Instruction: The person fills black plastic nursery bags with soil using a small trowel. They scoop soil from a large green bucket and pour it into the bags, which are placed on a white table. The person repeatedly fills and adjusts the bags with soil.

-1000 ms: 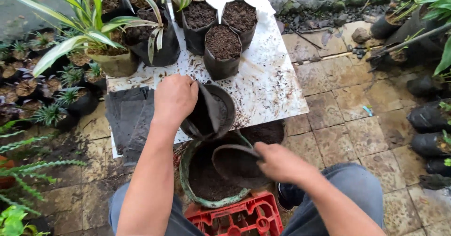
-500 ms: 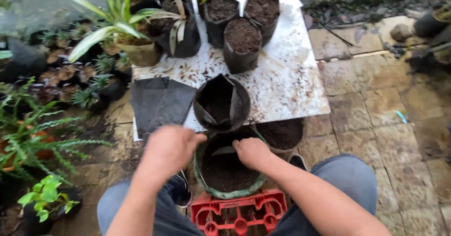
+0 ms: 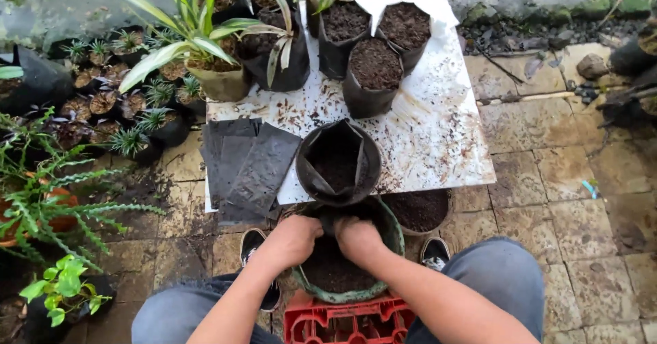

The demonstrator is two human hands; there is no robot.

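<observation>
Left hand (image 3: 294, 240) and right hand (image 3: 357, 238) plunged in soil tub (image 3: 390, 229), near centre; fingers buried, spread cannot be told. Soil loose, crumbly, probably heavy: scoop cupped. Open black grow bag (image 3: 337, 160) just beyond on desk (image 3: 438, 132): limp, light; grip rim.

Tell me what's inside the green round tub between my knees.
The green round tub holds dark soil. Both hands, left and right, dig in; whatever they cover is hidden.
</observation>
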